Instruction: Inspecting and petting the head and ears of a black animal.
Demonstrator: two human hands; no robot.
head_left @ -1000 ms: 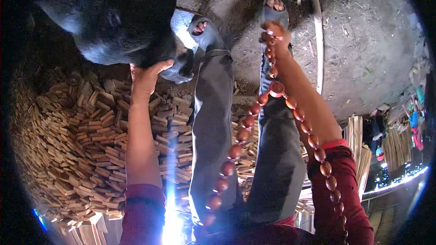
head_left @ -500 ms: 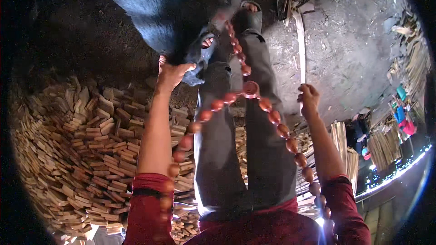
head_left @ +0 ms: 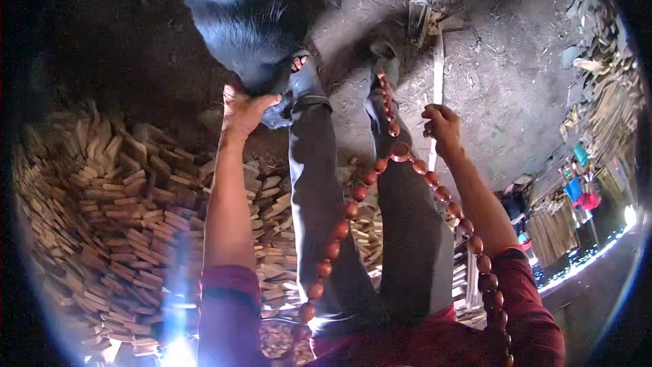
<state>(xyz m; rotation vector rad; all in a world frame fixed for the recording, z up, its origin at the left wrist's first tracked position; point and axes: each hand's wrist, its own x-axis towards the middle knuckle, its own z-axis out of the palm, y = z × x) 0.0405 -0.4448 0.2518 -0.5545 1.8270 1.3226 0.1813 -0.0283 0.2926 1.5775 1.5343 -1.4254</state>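
At the upper left stands a black furry animal [head_left: 234,24], its kind not clear from this angle. My left hand [head_left: 246,110] is closed on its lower end, thumb stretched to the right; the other fingers are largely hidden. My right hand [head_left: 443,129] is wrapped round the wooden handle of a shovel [head_left: 438,68], near the handle's lower end. The shovel's blade lies on the ground at the top, with wood splinters on it. A string of large brown beads [head_left: 361,194] hangs from me, a round medallion at its join, in front of my legs.
A large stack of split wood pieces [head_left: 146,231] fills the lower left. More wood scraps [head_left: 608,88] lie along the right edge. Bright red and blue items [head_left: 583,194] and upright boards [head_left: 551,234] stand at the right. My sandalled feet are on the dirt floor [head_left: 496,88].
My right hand has shifted left and upward, still on the handle. My legs have moved apart. The bead string has swung right, and the left hand stays on the animal.
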